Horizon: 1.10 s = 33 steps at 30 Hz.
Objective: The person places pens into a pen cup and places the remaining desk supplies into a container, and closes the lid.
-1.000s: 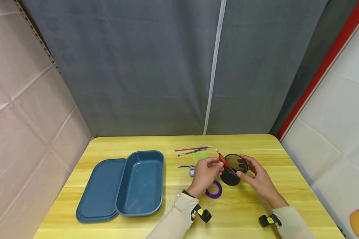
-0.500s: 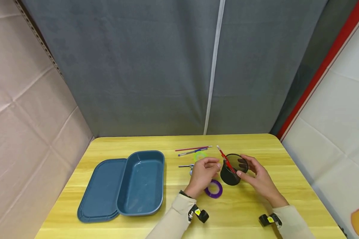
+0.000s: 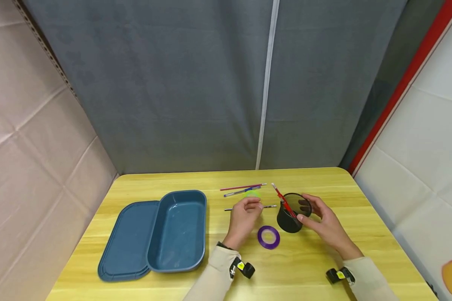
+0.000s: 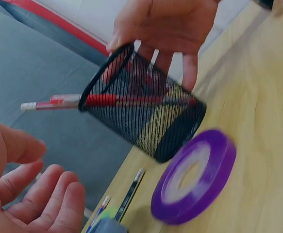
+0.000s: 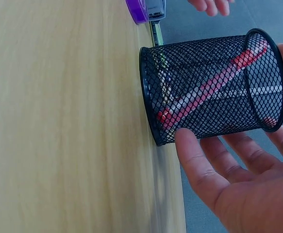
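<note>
A black mesh pen holder (image 3: 289, 224) stands on the table, its near side held by my right hand (image 3: 330, 230), fingers and thumb round it. Inside lean a red pen (image 4: 100, 100) and a red pencil (image 4: 29, 106) with a white eraser end. My left hand (image 3: 242, 219) is left of the holder, fingers loosely bent and holding nothing. Beneath or beside it lies a black pencil (image 3: 270, 206), partly covered in the head view. A purple tape roll (image 3: 261, 237) lies in front of the holder. A grey object (image 4: 109, 225), partly cut off, shows near the left hand.
Farther back lie a red pencil (image 3: 238, 187), a blue pen (image 3: 242, 192) and a yellow-green ring (image 3: 252, 193), partly hidden by the left hand. On the left, a blue box (image 3: 177, 234) stands against its flat lid (image 3: 126, 242). A grey curtain (image 3: 173, 92) hangs behind the table.
My left hand has let go of the red pen and pencil, now leaning in the holder, and has moved left, uncovering the black pencil's end. The right hand keeps its hold.
</note>
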Motion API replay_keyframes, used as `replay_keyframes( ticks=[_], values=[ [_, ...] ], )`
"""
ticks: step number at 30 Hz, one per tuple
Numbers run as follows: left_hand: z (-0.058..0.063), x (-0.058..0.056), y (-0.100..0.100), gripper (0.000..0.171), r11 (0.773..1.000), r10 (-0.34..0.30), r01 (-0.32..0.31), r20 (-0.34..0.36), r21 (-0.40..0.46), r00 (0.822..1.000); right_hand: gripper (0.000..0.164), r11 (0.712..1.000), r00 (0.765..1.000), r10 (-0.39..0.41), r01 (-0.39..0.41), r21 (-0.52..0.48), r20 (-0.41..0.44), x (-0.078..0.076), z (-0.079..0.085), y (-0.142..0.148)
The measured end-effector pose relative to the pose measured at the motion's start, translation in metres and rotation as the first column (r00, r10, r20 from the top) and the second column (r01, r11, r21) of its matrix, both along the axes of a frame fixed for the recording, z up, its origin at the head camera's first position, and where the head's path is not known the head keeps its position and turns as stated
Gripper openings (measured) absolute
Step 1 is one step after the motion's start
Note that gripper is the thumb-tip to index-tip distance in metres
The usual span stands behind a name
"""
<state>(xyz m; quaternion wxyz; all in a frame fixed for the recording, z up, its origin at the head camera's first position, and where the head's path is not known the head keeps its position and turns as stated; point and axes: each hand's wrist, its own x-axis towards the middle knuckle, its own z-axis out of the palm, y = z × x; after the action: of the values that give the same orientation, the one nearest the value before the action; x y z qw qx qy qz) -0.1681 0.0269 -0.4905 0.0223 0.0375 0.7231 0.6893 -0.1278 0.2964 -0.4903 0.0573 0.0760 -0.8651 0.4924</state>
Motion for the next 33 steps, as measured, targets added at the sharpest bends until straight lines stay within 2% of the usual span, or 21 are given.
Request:
replay_keyframes(
  ticks=[7,12,17,24,28,33],
  values=[
    [-0.006,-0.007,-0.010,0.029,0.987,0.118,-0.124,-0.065,-0.104,0.991,0.067,1.000,0.999,-0.012,0.011,0.022,0.032,0.000,0.000,0.001],
    [-0.016,-0.016,-0.017,0.032,0.980,0.182,-0.188,-0.099,-0.062,0.978,0.067,1.000,0.999,-0.011,0.010,0.021,0.043,0.000,0.001,0.001],
    [-0.025,-0.024,-0.023,0.033,0.958,0.261,-0.273,-0.132,-0.088,0.956,0.067,1.000,0.999,-0.004,0.004,0.017,0.035,-0.001,0.001,0.001],
    [-0.022,-0.025,-0.028,0.037,0.940,0.299,-0.311,-0.100,-0.142,0.949,0.067,1.000,0.999,-0.011,0.010,0.025,0.039,-0.001,0.002,0.001],
    [-0.023,-0.026,-0.028,0.040,0.927,0.299,-0.312,-0.092,-0.207,0.950,0.067,1.000,0.999,-0.014,0.013,0.022,0.040,-0.001,0.003,0.001],
    [-0.023,-0.025,-0.028,0.040,0.892,0.322,-0.338,-0.100,-0.301,0.941,0.067,1.000,0.999,-0.017,0.015,0.026,0.045,-0.001,0.003,0.000]
  ],
)
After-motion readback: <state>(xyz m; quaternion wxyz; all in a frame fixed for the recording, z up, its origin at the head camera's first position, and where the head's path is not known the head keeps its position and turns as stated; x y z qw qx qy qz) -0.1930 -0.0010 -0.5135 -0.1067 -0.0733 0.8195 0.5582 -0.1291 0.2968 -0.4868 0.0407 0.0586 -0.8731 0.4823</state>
